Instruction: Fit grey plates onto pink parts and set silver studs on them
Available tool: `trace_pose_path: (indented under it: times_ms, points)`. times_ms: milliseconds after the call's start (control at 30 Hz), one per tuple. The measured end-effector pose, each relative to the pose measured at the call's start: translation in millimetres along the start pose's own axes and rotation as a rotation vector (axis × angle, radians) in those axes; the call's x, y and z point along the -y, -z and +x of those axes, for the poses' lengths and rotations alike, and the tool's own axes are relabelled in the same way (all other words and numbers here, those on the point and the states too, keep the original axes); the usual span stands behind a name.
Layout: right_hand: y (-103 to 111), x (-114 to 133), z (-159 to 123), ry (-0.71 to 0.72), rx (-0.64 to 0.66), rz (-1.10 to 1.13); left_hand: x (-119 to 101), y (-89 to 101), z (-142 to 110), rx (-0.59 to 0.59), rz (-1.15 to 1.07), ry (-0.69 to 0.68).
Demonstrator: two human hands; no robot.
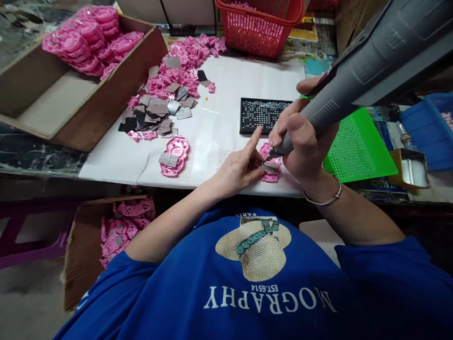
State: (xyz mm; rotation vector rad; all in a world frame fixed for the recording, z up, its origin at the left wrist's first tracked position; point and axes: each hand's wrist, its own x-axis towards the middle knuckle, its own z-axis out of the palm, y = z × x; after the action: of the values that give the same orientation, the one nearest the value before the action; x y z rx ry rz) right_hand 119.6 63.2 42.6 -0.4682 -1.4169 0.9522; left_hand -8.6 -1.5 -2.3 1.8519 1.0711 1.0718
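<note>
A grey electric screwdriver (pixel 357 71) is gripped in my right hand (pixel 300 141), its tip down on a small grey plate lying on a pink plastic part (pixel 271 166) near the table's front edge. My left hand (pixel 239 167) pinches the plate and part from the left, forefinger raised. A second pink part (pixel 174 157) with a grey plate on it lies to the left. A black screw tray (pixel 262 114) sits just behind my hands.
A pile of pink parts and grey plates (pixel 166 99) lies at the back left of the white table (pixel 226 89). A cardboard box (pixel 81 99) holds stacked pink parts. A red basket (pixel 262 23), a green tray (pixel 357 146), a blue bin (pixel 432 127) and a floor box (pixel 85 245) surround it.
</note>
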Motion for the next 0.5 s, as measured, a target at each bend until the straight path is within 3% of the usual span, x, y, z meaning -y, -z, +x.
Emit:
trace_pose_path:
  times_ms: [267, 500]
  points:
    - [3.4, 0.9, 1.0, 0.007, 0.101, 0.121, 3.0, -0.6, 0.6, -0.002, 0.049, -0.045]
    - [2.0, -1.5, 1.7, -0.015, 0.073, 0.090, 3.1, -0.8, -0.1, 0.011, 0.052, -0.026]
